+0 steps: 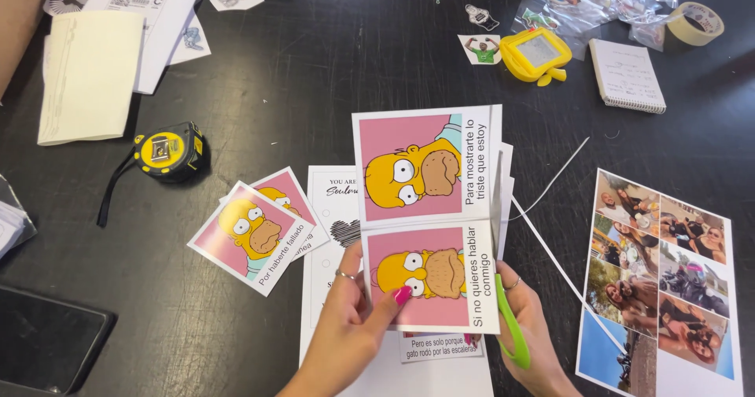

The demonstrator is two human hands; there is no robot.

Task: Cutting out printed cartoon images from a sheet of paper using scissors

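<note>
1. Left hand at bottom centre, fingers closed on the lower edge of the cartoon sheet; thumb with pink nail lies across the front of the lower pink panel, other fingers behind the paper. Ring on one finger.
2. Right hand at bottom, just right of the sheet, partly hidden behind it. Closed around the green handle of the scissors; blades run up along the sheet's right margin, beside the printed text strip. How far the blades are parted: cannot tell, they are edge-on.
3. The cartoon sheet is held up off the table, upright toward the camera, two pink panels stacked, each with a yellow cartoon face. It sits between the two hands, left hand on its bottom edge, scissors touching its right edge.
4. Thin white paper strip hangs off to the right of the cut edge, slanting down over the table.
5. Under the sheet: a white printed page flat on the black table.
6. Left of the hands: two cut-out cartoon cards, overlapping, tilted.
7. Right: photo collage sheet, flat, near the right hand but apart.
8. Farther left: yellow tape measure, folded cream paper.
9. Far edge: yellow toy tablet, spiral notepad, roll of masking tape.
</note>
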